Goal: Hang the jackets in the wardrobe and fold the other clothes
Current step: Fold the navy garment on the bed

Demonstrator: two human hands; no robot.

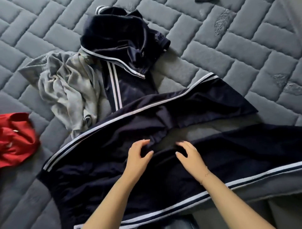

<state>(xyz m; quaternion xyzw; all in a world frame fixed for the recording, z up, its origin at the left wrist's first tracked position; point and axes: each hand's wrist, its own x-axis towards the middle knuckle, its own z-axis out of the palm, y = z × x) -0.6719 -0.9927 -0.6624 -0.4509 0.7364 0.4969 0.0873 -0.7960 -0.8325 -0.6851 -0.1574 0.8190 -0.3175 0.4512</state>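
Navy track trousers (101, 166) with white side stripes lie spread across the grey quilted mattress (228, 54), their legs fanning out to the right. My left hand (138, 156) rests at the crotch, fingers loosely curved over the fabric. My right hand (189, 155) hovers just to its right with fingers relaxed, holding nothing. Behind them a crumpled navy jacket (121, 39) with white stripes lies in a heap. A grey garment (68, 86) is bunched to its left.
A red garment (16, 139) lies at the left edge of the mattress. A dark item (205, 0) peeks in at the top edge. Bare quilted surface extends to the upper right and upper left.
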